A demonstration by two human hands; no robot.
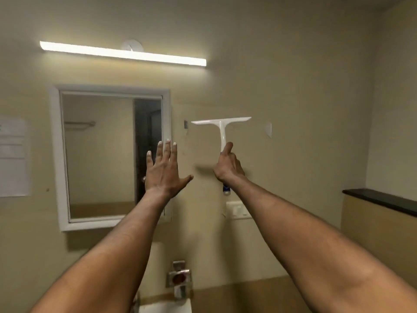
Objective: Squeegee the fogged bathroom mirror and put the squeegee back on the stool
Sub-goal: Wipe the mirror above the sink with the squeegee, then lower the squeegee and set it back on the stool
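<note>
A white-framed mirror hangs on the beige wall at left; its glass reflects a wall and a dark doorway. My right hand grips the handle of a white T-shaped squeegee, blade upward and level, held in front of the bare wall to the right of the mirror. The handle's blue end pokes out below my fist. My left hand is raised flat with fingers spread, over the mirror's right frame edge, holding nothing. No stool is in view.
A lit tube light runs above the mirror. A paper notice is stuck at far left. A switch plate sits below the squeegee, a metal tap over a white basin at the bottom, a dark ledge at right.
</note>
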